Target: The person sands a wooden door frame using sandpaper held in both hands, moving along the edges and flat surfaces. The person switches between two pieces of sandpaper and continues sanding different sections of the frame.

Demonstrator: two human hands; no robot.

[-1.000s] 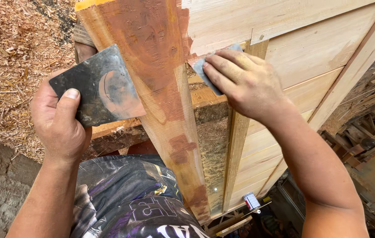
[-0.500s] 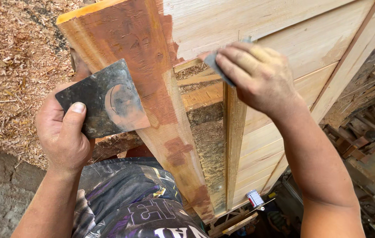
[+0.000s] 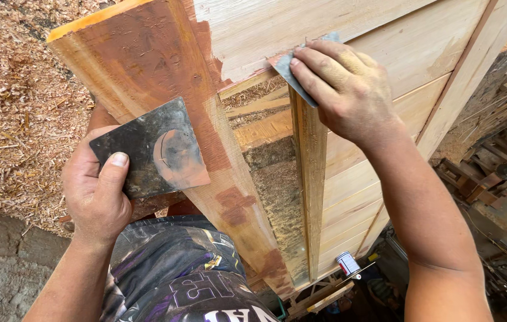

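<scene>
Right hand (image 3: pixel 349 89) slid its sandpaper (image 3: pixel 289 71) up; left grip (image 3: pixel 95 191) clasps a dark plate (image 3: pixel 149 149).

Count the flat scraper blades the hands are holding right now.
2. A dark square blade is in the left hand, held against the reddish plank. A smaller grey one sits under the right hand, pressed on the pale panel's edge, mostly hidden by fingers.
</scene>
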